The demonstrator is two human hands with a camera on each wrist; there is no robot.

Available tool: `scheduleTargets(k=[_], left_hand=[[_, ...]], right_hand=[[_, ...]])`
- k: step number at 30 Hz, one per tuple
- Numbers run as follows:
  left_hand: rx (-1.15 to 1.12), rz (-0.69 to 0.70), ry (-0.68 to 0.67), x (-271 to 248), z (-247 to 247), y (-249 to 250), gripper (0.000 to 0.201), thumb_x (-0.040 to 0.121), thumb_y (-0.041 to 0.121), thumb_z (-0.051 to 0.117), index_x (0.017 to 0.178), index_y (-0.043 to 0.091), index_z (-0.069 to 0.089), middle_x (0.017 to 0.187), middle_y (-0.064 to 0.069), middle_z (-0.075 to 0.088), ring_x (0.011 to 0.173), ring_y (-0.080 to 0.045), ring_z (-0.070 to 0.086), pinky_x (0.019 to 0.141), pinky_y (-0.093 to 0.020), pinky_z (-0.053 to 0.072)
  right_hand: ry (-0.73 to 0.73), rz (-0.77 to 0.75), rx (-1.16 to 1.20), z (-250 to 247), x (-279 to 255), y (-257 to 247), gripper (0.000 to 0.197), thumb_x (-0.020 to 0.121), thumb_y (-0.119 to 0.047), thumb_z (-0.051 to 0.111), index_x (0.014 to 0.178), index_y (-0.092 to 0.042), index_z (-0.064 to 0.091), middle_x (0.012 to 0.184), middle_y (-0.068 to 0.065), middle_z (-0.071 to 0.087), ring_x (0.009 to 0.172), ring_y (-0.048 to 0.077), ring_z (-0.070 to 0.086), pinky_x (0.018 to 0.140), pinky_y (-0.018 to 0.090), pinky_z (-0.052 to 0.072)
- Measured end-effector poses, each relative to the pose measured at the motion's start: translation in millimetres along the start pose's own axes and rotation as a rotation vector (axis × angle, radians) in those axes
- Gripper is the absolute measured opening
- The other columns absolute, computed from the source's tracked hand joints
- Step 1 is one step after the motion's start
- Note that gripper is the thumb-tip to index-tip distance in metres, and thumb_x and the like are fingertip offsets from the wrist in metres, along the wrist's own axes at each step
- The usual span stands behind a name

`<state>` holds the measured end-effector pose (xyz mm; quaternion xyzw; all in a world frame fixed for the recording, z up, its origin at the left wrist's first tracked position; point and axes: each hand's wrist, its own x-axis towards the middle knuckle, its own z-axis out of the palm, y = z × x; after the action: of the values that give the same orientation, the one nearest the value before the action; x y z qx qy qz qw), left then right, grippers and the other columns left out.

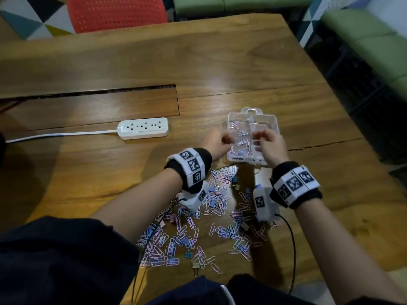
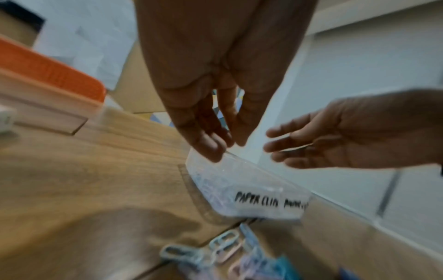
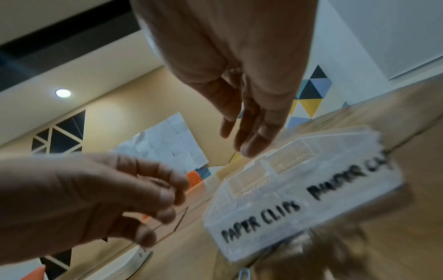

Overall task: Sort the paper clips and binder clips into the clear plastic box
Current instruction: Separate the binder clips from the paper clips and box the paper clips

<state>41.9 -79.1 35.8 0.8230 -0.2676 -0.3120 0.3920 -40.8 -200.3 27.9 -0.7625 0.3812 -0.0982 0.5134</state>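
The clear plastic box (image 1: 273,122) lies open on the wooden table, its front hand-labelled "PAPER CLIPS" (image 3: 260,221) and a second word for binder clips. Several pastel paper clips (image 1: 242,146) lie in its left compartment; the right compartment (image 3: 287,161) looks bare. My left hand (image 1: 221,142) hovers at the box's left edge, fingers loosely curled, nothing visible between them (image 2: 227,144). My right hand (image 1: 264,137) hangs over the box (image 2: 251,181) with fingers straight (image 3: 244,140). A loose pile of paper clips (image 1: 198,221) with a few binder clips (image 1: 188,254) lies under my wrists.
A white power strip (image 1: 143,128) with its cord lies left of the box. A cable slot (image 1: 88,93) cuts the tabletop behind it. A red chair (image 1: 116,12) stands at the far side, green seating (image 1: 363,40) at right. Black wrist cables (image 1: 290,238) trail over the pile.
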Motion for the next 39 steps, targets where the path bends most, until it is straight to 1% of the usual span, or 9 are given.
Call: scheduleTargets(k=[3,6,9,14,21,26,32,36,39], left_hand=[[0.363,0.014,-0.192,-17.7,8.6,-18.4,0.035,0.088,0.005,0.053,0.123,0.009,0.052,0.127,-0.011,0.054,0.105,-0.020,0.055,0.086,-0.023,0.046],[0.757,0.080,-0.447,-29.8,21.6,-37.2,0.083,0.080,0.022,0.066,0.146,0.014,0.017,0.152,-0.008,0.024,0.136,-0.025,0.027,0.109,-0.037,0.031],[0.893,0.153,-0.443,-33.8,30.1,-46.7,0.100,0.074,0.038,0.070,0.148,0.013,0.008,0.156,-0.006,0.011,0.141,-0.025,0.014,0.113,-0.038,0.024],[0.899,0.234,-0.295,-41.6,45.1,-51.4,0.044,0.086,0.022,0.060,0.126,0.009,0.049,0.131,-0.011,0.044,0.123,-0.028,0.041,0.102,-0.039,0.042],[0.907,0.283,-0.266,-55.8,53.3,-51.3,0.019,0.094,0.010,0.043,0.107,0.006,0.057,0.108,-0.013,0.060,0.099,-0.029,0.058,0.083,-0.035,0.047],[0.359,0.051,-0.285,-57.1,33.0,-55.3,0.020,0.088,0.024,0.059,0.098,0.008,0.060,0.087,-0.005,0.058,0.079,-0.021,0.059,0.067,-0.026,0.047],[-0.524,-0.249,-0.493,-68.2,11.9,-56.2,0.010,0.089,-0.001,0.049,0.085,0.008,0.054,0.081,-0.006,0.057,0.066,-0.014,0.057,0.059,-0.018,0.053],[-0.703,-0.331,-0.464,-68.7,13.2,-57.0,0.020,0.088,-0.011,0.038,0.084,0.004,0.050,0.081,-0.011,0.053,0.066,-0.016,0.056,0.054,-0.018,0.053],[-0.796,-0.347,-0.486,-69.6,17.6,-55.4,0.013,0.088,-0.002,0.039,0.083,0.006,0.047,0.078,-0.006,0.050,0.062,-0.013,0.051,0.054,-0.019,0.048]], right_hand=[[-0.021,0.028,0.106,-9.4,-40.2,23.5,0.024,0.089,0.001,0.041,0.079,-0.016,0.055,0.088,-0.001,0.057,0.081,0.013,0.052,0.068,0.024,0.047],[-0.134,0.039,-0.010,-5.0,-75.2,55.0,0.027,0.085,0.000,0.051,0.075,-0.026,0.052,0.087,-0.005,0.055,0.086,0.016,0.053,0.076,0.028,0.048],[-0.205,0.015,-0.260,6.7,-96.8,79.4,0.024,0.078,-0.007,0.065,0.094,-0.020,0.054,0.101,0.000,0.048,0.103,0.022,0.051,0.088,0.031,0.046],[-0.231,-0.054,-0.543,15.7,-107.9,80.9,0.066,0.073,-0.029,0.071,0.130,-0.017,0.041,0.124,0.004,0.040,0.120,0.019,0.033,0.099,0.029,0.031],[-0.169,-0.038,-0.589,12.5,-96.3,80.1,0.056,0.064,-0.032,0.077,0.112,-0.014,0.054,0.118,0.006,0.043,0.114,0.022,0.037,0.094,0.030,0.034],[-0.204,-0.083,-0.669,18.3,-110.0,79.5,0.063,0.064,-0.039,0.076,0.115,-0.014,0.050,0.118,0.003,0.043,0.114,0.019,0.038,0.096,0.031,0.036],[-0.219,-0.094,-0.667,20.7,-103.3,78.5,0.049,0.069,-0.031,0.074,0.109,-0.013,0.053,0.114,0.004,0.047,0.110,0.019,0.040,0.093,0.029,0.035],[-0.219,-0.147,-0.720,25.2,-102.3,80.9,0.020,0.081,-0.013,0.061,0.100,-0.010,0.057,0.107,0.006,0.052,0.103,0.021,0.048,0.084,0.026,0.038],[-0.225,-0.190,-0.765,26.8,-104.0,86.2,0.017,0.082,-0.010,0.058,0.099,-0.009,0.057,0.107,0.006,0.051,0.099,0.021,0.048,0.082,0.026,0.040]])
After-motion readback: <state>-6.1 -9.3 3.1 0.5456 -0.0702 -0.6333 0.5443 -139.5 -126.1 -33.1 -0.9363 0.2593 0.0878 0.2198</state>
